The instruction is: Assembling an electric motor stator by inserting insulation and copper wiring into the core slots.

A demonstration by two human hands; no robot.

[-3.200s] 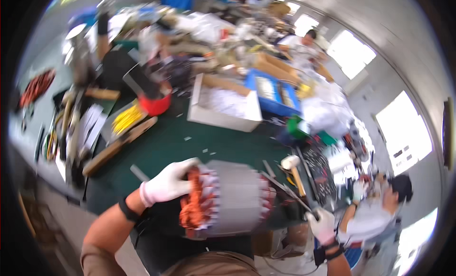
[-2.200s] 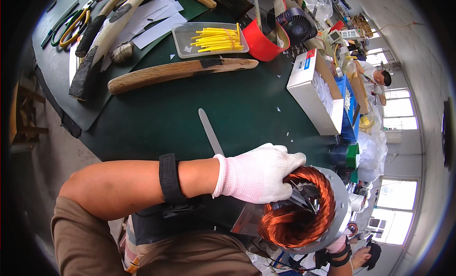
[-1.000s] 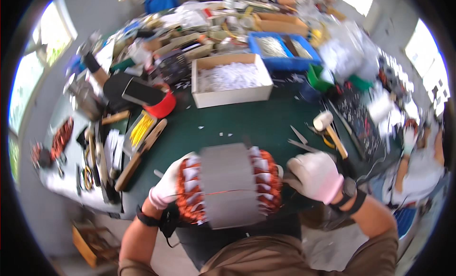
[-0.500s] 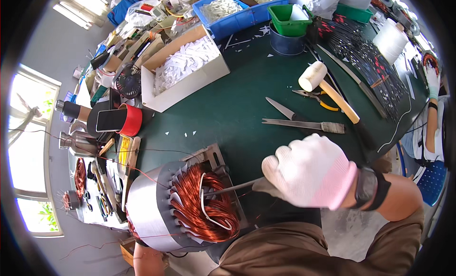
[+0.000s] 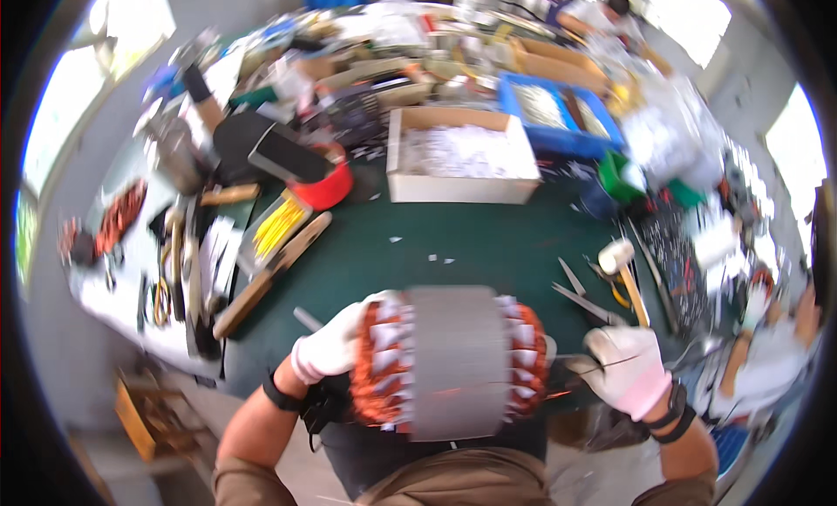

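Note:
In front of my lap lies a motor stator, a grey metal cylinder with copper windings and white paper insulation at both ends. My left hand, in a white glove, grips its left winding end; some fingers are hidden behind it. Right of the stator, my gloved right hand is closed around a thin dark metal tool, whose tip points toward the right winding end. A thin wire crosses near that hand. Motion blurs the picture. Beyond my right hand lie scissors and a white-headed mallet.
A white box of paper pieces stands across the green table, beside a blue tray. Left are a red holder with a phone, yellow strips and hand tools. Co-workers sit at far right and at the back.
The stator has turned, from its winding end facing right toward me to lying crosswise. My left hand has come into view at its left end. My right hand has drawn the tool out of the windings.

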